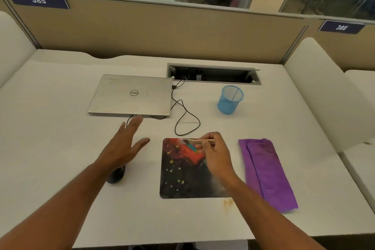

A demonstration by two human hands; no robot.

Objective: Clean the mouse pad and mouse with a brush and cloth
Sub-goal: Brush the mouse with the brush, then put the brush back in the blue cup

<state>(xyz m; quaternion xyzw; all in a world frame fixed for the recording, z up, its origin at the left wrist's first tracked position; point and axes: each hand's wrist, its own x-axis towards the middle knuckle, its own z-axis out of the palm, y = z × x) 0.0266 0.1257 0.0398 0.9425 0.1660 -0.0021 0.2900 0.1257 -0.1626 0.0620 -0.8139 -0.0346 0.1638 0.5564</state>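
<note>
Head view. The right hand [215, 154] is over the far right part of the mouse pad [182, 176], fingers pinched closed on a thin, pale wooden stick, judged to be the brush [205, 140] handle. The handle runs roughly left to right, parallel to the pad's far edge; the bristle end is blurred and I cannot make it out. The pad lies flat on the white table [60, 91], near the front edge, its long sides running away from the person.

The left hand [123, 148] is spread wide open, palm down, holding nothing, hovering left of the pad. The dark mouse [116, 174] sits on the table beneath the left wrist, partly hidden by it, apart from the pad; its cable [186, 115] loops back toward the closed laptop [132, 95].

The folded purple cloth [265, 172] lies just right of the pad, long axis front to back, untouched. A blue mesh cup [230, 99] stands further back.

Judgement: brushing of the pad is the step in hand. Most of the pad's surface lies toward the person from the brush, so strokes should pull nearward. The right hand is nearer the cloth; the left is nearer the mouse.
</note>
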